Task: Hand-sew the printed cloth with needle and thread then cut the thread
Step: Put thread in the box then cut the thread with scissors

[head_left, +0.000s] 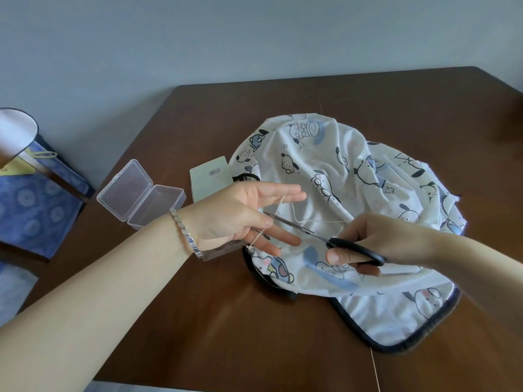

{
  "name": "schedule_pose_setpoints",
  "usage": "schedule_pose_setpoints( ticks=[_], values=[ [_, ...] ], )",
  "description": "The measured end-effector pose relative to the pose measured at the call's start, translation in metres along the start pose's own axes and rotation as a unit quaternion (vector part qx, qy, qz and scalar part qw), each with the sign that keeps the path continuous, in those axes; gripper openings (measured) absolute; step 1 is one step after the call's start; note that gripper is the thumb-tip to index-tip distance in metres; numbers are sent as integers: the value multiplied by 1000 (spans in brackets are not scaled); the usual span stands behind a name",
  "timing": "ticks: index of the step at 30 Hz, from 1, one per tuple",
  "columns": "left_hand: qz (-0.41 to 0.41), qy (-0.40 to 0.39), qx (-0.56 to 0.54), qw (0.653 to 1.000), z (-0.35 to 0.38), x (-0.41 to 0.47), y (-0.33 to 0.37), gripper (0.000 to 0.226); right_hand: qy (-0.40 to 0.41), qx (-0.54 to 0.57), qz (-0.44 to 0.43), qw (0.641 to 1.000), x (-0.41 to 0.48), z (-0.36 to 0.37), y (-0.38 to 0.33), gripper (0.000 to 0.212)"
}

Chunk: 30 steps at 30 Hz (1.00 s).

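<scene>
- Table (198, 306): one, brown wood with a smooth, slightly glossy top; it carries all items listed below except the bag
- Bracelet (186, 236): one, silver metal links, on the left wrist
- Left hand (240, 219): reaches in from the left over the near left edge of the cloth; fingers straight and fanned apart, with the thumb pressing the thread against a finger
- Thread (258, 236): one pale strand, thin; it rises taut from the cloth's dark hem into the left-hand pinch, comes out by the upper fingers, then loops down and trails right across the cloth
- Scissors (294, 224): one pair, slim steel blades and black plastic loops; the blades lie close together, their tips just beside the left thumb and the taut strand; whether they touch the thread cannot be told
- Right hand (376, 241): fingers curled through and round the black loops, gripping the scissors above the cloth
- Printed cloth (325, 165): one, soft white fabric with cartoon dogs in black outline and blue patches, dark bound edge, heaped in folds on the table under both hands
- Box (138, 193): one, clear rigid plastic, rectangular, hinged lid lying open, left of the hands
- Card (210, 176): one, pale, flat, rounded corners, barcode printed, just beside the cloth
- Bag (36, 205): one, blue patterned paper, standing beyond the table's left side
- Wall (254, 38): plain, pale grey
</scene>
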State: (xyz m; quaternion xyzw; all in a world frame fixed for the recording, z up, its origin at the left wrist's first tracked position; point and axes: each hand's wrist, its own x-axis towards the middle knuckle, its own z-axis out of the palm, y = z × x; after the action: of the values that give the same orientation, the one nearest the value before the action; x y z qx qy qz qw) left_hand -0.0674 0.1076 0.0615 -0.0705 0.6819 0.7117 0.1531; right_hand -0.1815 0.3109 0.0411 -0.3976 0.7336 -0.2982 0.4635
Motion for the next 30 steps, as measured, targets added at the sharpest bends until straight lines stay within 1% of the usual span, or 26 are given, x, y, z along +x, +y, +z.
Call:
schedule_pose_setpoints(
  ticks=[3, 5, 6, 8, 10, 11, 12, 14, 16, 18, 19, 20, 21, 22, 23, 24, 25, 27, 28, 30],
  values=[
    [-2, 9, -4, 1000, -2, 0, -1, 59, 14, -35, 17, 999, -6, 0, -2, 59],
    [0, 26, -6, 1000, -6, 0, -3, 60, 55, -57, 24, 997, -12, 1, -3, 54],
    [2, 37, -10, 999, -7, 0, -4, 61, 98, -62, 29, 993, -14, 0, -4, 53],
    [4, 64, -8, 998, -9, -1, -6, 61, 230, -85, 41, 969, -14, -4, 1, 56],
    [4, 101, 31, 994, -9, -1, -6, 57, 355, -161, 76, 918, -7, -12, 8, 53],
    [4, 123, 68, 990, -9, 0, -4, 53, 388, -212, 103, 891, -2, -17, 9, 50],
    [6, 146, 113, 983, -9, 0, -2, 48, 403, -253, 121, 871, 4, -21, 10, 47],
    [27, 191, 198, 961, -11, -1, 1, 35, 400, -311, 145, 850, 16, -33, 10, 42],
    [84, 244, 256, 932, -10, -2, 3, 22, 373, -358, 186, 835, 26, -42, 7, 36],
    [148, 290, 281, 903, -11, -3, 4, 16, 349, -400, 210, 821, 35, -45, -3, 32],
    [174, 300, 276, 896, -11, -4, 6, 17, 349, -397, 190, 827, 39, -43, -11, 33],
    [197, 301, 252, 898, -11, -5, 8, 18, 351, -366, 148, 849, 43, -40, -22, 38],
    [215, 292, 198, 911, -11, -4, 11, 20, 338, -297, 91, 888, 47, -35, -34, 44],
    [228, 277, 112, 927, -10, -4, 14, 20, 298, -206, 31, 932, 51, -28, -47, 47],
    [233, 261, 7, 937, -9, -3, 18, 18, 232, -119, -28, 965, 55, -20, -60, 46],
    [232, 251, -88, 936, -10, -2, 22, 18, 173, -55, -71, 981, 59, -12, -73, 43],
    [228, 253, -157, 927, -11, -1, 26, 17, 144, -4, -91, 985, 61, -7, -81, 42],
    [228, 284, -242, 899, -20, -4, 32, 14, 137, 77, -97, 983, 65, -7, -93, 49],
    [233, 303, -274, 883, -26, -7, 33, 14, 129, 106, -95, 981, 67, -9, -95, 51],
    [239, 336, -309, 857, -41, -15, 28, 13, 83, 177, -93, 976, 73, -11, -98, 49]
  ],
)
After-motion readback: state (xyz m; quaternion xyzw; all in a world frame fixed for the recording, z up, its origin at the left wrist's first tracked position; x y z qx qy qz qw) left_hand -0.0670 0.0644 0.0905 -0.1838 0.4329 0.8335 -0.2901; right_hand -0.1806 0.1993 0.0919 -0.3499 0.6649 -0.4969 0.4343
